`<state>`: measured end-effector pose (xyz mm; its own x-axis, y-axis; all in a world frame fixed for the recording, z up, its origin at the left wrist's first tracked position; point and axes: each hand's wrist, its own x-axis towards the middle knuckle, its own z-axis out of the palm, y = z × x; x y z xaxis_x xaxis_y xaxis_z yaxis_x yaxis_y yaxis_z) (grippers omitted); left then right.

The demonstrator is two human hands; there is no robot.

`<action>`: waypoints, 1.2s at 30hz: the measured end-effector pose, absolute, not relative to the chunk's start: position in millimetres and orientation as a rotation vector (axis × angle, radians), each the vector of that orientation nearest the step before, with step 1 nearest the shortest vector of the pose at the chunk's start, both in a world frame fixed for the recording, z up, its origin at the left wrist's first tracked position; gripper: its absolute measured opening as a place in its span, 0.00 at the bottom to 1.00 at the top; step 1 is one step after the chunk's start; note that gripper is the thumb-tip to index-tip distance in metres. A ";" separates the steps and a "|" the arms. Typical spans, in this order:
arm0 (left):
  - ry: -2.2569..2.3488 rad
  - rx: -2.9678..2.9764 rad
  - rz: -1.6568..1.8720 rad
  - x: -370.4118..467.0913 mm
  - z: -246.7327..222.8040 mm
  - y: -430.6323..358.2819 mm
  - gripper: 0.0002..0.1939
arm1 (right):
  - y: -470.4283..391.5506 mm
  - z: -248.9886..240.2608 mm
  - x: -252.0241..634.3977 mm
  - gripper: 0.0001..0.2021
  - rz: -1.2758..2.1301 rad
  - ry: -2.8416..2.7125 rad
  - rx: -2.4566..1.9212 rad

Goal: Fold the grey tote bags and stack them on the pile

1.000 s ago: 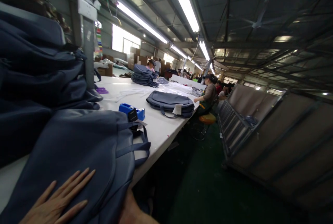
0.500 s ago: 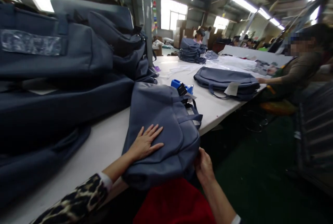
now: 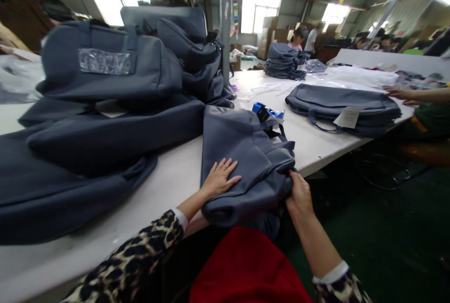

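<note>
A dark blue bag (image 3: 239,143) lies on its side at the front edge of the white table, its handles toward the right. Flat on the bag's lower left part rests my left hand (image 3: 221,178), fingers spread. My right hand (image 3: 299,195) grips the bag's right edge, its fingers curled and partly hidden behind the fabric. Just beyond the handles sit a blue tape dispenser-like object (image 3: 269,111) and a black tag (image 3: 263,114). The bag's underside is out of sight.
Piled blue bags (image 3: 116,129) cover the table's left side, beside a metal post (image 3: 225,26). Another blue bag with a white tag (image 3: 346,117) lies to the right, near a co-worker's hands (image 3: 404,93). Folded bags (image 3: 284,61) are stacked farther back.
The view has swung left, so the scene sits farther right. My right hand has raised the bag's right edge, and the fabric there is more creased. My left hand stays flat on the bag.
</note>
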<state>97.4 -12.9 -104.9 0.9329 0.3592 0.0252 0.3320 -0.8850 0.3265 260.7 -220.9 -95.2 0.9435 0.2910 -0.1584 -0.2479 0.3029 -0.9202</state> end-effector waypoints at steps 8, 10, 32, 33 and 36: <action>0.519 2.830 0.146 132.2 -105.3 -42.9 0.33 | -242.5 -119.5 371.6 0.19 0.246 -0.098 -1.306; 0.456 2.821 0.137 128.8 -106.6 -43.0 0.33 | -248.3 -132.0 377.1 0.22 0.252 -0.108 -1.332; -0.091 3.160 0.332 135.6 -108.1 -72.5 0.32 | -246.0 -129.2 453.2 0.15 0.374 -0.135 -1.953; -0.094 3.177 0.339 138.4 -109.5 -74.0 0.32 | -244.2 -129.9 456.4 0.15 0.369 -0.150 -1.959; -0.085 3.206 0.375 147.5 -115.6 -76.3 0.31 | -236.9 -130.3 469.8 0.16 0.354 -0.205 -1.978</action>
